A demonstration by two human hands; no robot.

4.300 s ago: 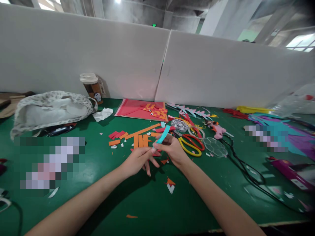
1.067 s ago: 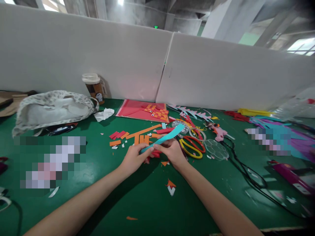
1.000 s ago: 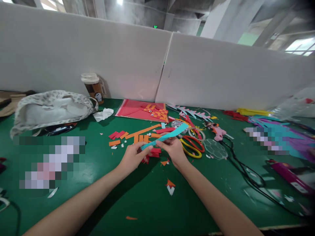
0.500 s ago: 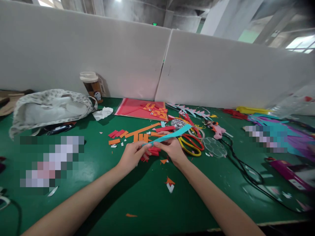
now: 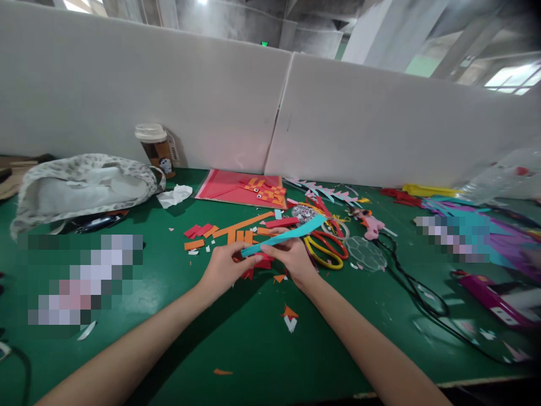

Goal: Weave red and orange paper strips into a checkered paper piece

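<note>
A bright blue paper strip (image 5: 302, 228) slants up to the right above the table, between my two hands. My right hand (image 5: 296, 262) is closed on its middle, thumb on the near face and fingers behind. At the strip's lower left end, my left hand (image 5: 224, 268) is curled around it, with the thumb below the strip's edge and the fingers partly hidden behind. Beneath and beyond the hands lie orange paper strips (image 5: 245, 237) and red paper pieces (image 5: 281, 222). Yellow-handled scissors (image 5: 319, 257) and red-handled scissors (image 5: 338, 242) rest right of my right hand.
On the green table (image 5: 177, 361) are a red sheet (image 5: 224, 183) with an orange woven paper fish (image 5: 270, 194), a pink glue gun (image 5: 373, 226) with a black cord, and a clear plastic piece (image 5: 366, 254). A cup (image 5: 156, 149) and cloth bag (image 5: 88, 169) stand back left, before a white partition (image 5: 169, 84).
My left thumb has slid down off the strip's face, so more of the strip's left end shows. My right hand keeps its hold, and the view has shifted slightly.
</note>
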